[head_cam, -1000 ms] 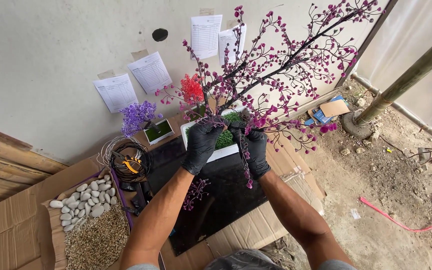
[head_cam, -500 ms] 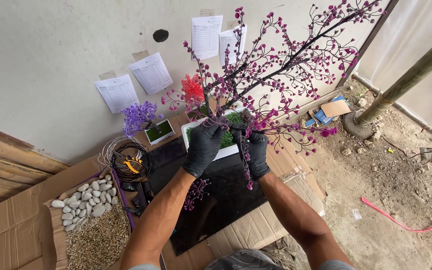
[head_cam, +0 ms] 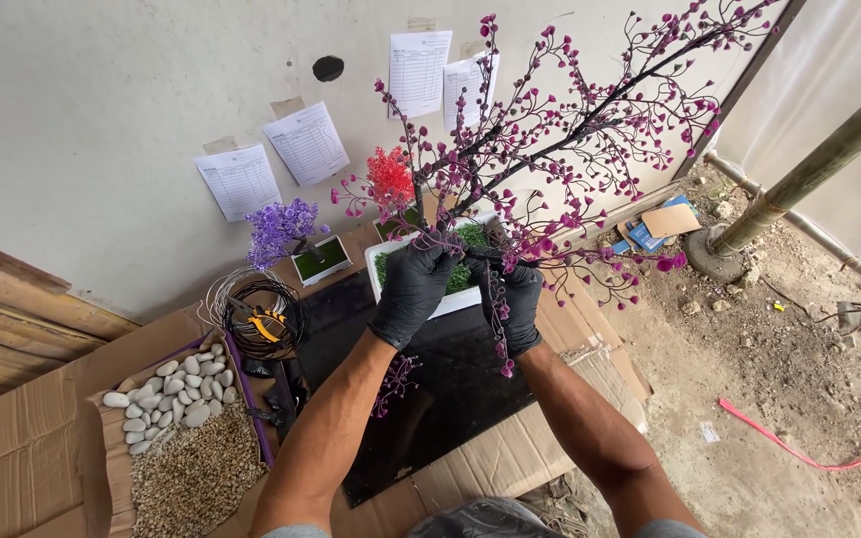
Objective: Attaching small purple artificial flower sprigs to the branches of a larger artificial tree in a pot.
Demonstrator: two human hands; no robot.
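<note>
Branches of an artificial tree [head_cam: 590,120], dark-stemmed and studded with small magenta beads, are fanning up and to the right from the white tray [head_cam: 450,299] that serves as its pot. The tray, lined with green turf, is sitting on a black mat [head_cam: 430,389], and everything else is best placed from it. The trunk is rising from the tray's far right part, and its long axis is leaning away from the person, up toward the wall and rightward.

Both hands are wearing black gloves. The left hand [head_cam: 413,291] is resting over the tray's near left side, fingers curled and pressing down toward the trunk base; it looks closed around the lower stems, though what exactly lies inside the curl I cannot tell. The right hand [head_cam: 518,304] is sitting at the tray's near right edge, closed on a drooping beaded sprig [head_cam: 498,329] that is hanging down toward the person past the tray's front. Both hands are about equally near the trunk base, one on each side of it, with the crown lying well above and to the right of both grips.

Left of the tray, a small purple tree [head_cam: 279,229] is standing in its own little pot; behind the tray, a red one [head_cam: 391,177]. Further left, a wire coil with pliers [head_cam: 256,317] is lying near a box of white stones and gravel [head_cam: 176,438].
</note>
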